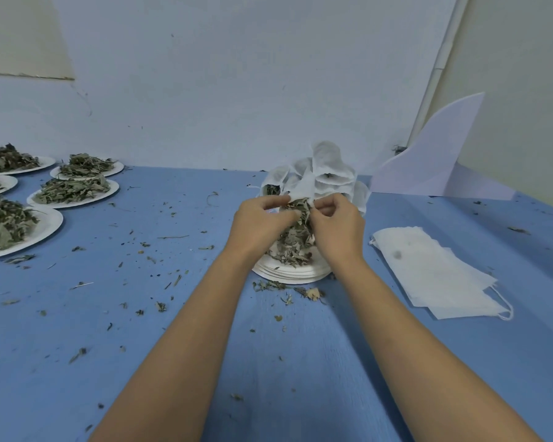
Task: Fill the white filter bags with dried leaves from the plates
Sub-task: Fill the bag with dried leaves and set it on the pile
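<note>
Over the stacked white paper plates [288,273], left hand [262,220] and right hand [339,224] both pinch the thin white filter bag [303,186], upright between them; crumpled grey-green dried leaves [296,244] heap directly beneath.

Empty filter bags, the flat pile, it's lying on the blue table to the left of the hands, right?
Wrong side. In the head view the flat pile of empty filter bags lies on the blue table to the right of the left hand and right hand, which pinch one filter bag.
</note>
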Motion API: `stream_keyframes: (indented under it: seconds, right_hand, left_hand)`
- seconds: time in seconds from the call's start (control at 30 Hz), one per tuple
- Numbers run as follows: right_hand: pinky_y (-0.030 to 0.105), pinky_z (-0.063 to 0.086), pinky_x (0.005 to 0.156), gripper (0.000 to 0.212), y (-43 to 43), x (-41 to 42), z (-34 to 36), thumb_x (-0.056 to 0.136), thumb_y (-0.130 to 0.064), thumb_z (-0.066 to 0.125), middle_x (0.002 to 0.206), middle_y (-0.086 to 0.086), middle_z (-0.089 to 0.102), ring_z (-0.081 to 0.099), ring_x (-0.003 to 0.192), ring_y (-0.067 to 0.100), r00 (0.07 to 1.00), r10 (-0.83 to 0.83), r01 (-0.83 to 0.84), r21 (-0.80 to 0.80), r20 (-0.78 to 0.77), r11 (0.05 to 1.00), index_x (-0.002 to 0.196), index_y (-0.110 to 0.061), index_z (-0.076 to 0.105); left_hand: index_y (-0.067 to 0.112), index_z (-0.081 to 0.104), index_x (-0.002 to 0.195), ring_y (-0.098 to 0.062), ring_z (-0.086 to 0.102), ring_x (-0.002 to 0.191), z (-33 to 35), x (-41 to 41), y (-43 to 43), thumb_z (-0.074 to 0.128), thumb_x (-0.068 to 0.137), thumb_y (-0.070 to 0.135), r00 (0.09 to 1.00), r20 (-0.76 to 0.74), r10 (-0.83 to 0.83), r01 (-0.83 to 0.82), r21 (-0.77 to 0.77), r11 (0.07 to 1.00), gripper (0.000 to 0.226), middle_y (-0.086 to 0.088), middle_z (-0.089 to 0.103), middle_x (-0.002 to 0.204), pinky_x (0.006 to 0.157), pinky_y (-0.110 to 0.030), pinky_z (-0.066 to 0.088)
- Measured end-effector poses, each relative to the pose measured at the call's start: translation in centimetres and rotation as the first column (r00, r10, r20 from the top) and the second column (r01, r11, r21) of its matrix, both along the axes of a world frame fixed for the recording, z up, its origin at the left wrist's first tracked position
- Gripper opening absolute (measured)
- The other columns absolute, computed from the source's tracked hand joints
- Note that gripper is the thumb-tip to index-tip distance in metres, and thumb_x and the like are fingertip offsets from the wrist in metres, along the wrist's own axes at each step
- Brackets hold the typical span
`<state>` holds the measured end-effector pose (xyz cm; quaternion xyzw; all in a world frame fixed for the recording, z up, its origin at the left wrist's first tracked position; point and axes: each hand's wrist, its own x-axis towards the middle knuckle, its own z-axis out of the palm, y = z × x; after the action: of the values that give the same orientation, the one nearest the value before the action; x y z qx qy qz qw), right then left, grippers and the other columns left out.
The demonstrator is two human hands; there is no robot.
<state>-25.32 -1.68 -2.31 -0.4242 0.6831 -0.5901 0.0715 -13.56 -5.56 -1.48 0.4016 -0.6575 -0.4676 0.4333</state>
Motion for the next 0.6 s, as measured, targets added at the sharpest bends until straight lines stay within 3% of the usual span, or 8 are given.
stream_keyframes:
  seconds: [0.1, 0.2, 0.27, 0.4, 0.47, 0.53, 0.6]
  right_hand:
    - [0.005, 0.037, 0.047, 0.010, -0.1, -0.2, 0.1, 0.084, -0.006, 0.058, 0.070, -0.008, 0.056, 0.052, 0.062, 0.001, 0.995, -0.019, 0.018, 0.019, 0.099, 1.000, 0.085, -0.016, 0.060]
    - [0.005, 0.037, 0.044, 0.013, -0.2, -0.1, 0.3, 0.084, -0.007, 0.060, 0.070, -0.009, 0.057, 0.052, 0.063, 0.000, 0.982, -0.025, 0.023, 0.009, 0.189, 1.000, 0.080, -0.019, 0.059]
    - [0.010, 0.039, 0.049, 0.018, -0.3, 0.0, 0.1, 0.084, -0.009, 0.061, 0.072, -0.010, 0.058, 0.053, 0.065, 0.000, 0.977, -0.018, 0.017, 0.007, 0.214, 1.000, 0.075, -0.023, 0.056]
    - [0.007, 0.037, 0.046, 0.015, -0.3, 0.5, -0.2, 0.083, -0.010, 0.062, 0.072, -0.010, 0.058, 0.054, 0.064, 0.001, 0.972, 0.012, -0.015, 0.009, 0.233, 1.000, 0.077, -0.022, 0.057]
    - [0.008, 0.043, 0.052, 0.012, -0.4, 0.5, -0.1, 0.082, -0.009, 0.061, 0.075, -0.008, 0.061, 0.059, 0.069, 0.007, 0.965, 0.034, -0.039, 0.012, 0.260, 0.999, 0.078, -0.019, 0.060]
    - [0.026, 0.056, 0.068, 0.012, -0.3, 0.5, 0.1, 0.082, -0.006, 0.062, 0.079, -0.001, 0.064, 0.066, 0.077, 0.019, 0.936, 0.097, -0.104, 0.002, 0.339, 0.995, 0.075, -0.016, 0.061]
    - [0.031, 0.058, 0.066, 0.015, -0.1, 0.4, 0.4, 0.083, -0.003, 0.063, 0.079, 0.005, 0.063, 0.067, 0.073, 0.022, 0.890, 0.184, -0.187, -0.033, 0.418, 0.982, 0.073, -0.012, 0.061]
  left_hand:
    - [0.023, 0.059, 0.126, -0.004, 0.058, 0.104, -0.3, -0.3, 0.4, 0.080, 0.070, 0.025, 0.983, 0.181, -0.013, 0.041, -0.154, 0.987, 0.060, 0.006, 0.062, 0.119, 0.075, -0.011, 0.044]
    - [0.017, 0.054, 0.132, -0.004, 0.052, 0.112, -0.8, -1.0, 0.8, 0.080, 0.069, 0.020, 0.976, 0.219, 0.014, 0.047, -0.270, 0.962, 0.068, 0.005, 0.056, 0.130, 0.083, -0.009, 0.038]
    - [0.014, 0.055, 0.131, -0.005, 0.053, 0.111, -1.1, -1.2, 0.9, 0.079, 0.071, 0.017, 0.978, 0.205, 0.040, 0.026, -0.313, 0.949, 0.066, 0.001, 0.058, 0.129, 0.076, 0.002, 0.034]
    - [0.012, 0.063, 0.122, -0.001, 0.053, 0.095, -1.4, -1.2, 0.8, 0.078, 0.072, 0.016, 0.984, 0.129, 0.126, -0.076, -0.336, 0.939, 0.053, 0.001, 0.064, 0.120, 0.075, -0.001, 0.038]
    - [0.011, 0.068, 0.113, 0.002, 0.056, 0.080, -1.2, -1.1, 0.9, 0.079, 0.072, 0.016, 0.983, 0.097, 0.156, -0.113, -0.347, 0.931, 0.044, 0.002, 0.067, 0.110, 0.067, 0.004, 0.038]
    - [0.014, 0.069, 0.102, 0.001, 0.058, 0.062, -1.0, -0.9, 0.8, 0.078, 0.073, 0.016, 0.982, 0.079, 0.169, -0.134, -0.329, 0.935, 0.031, 0.001, 0.069, 0.098, 0.057, 0.000, 0.041]
    - [0.017, 0.067, 0.094, -0.001, 0.057, 0.054, -0.9, -0.4, 0.6, 0.077, 0.074, 0.018, 0.979, 0.071, 0.193, -0.163, -0.303, 0.939, 0.022, 0.002, 0.067, 0.084, 0.051, -0.006, 0.043]
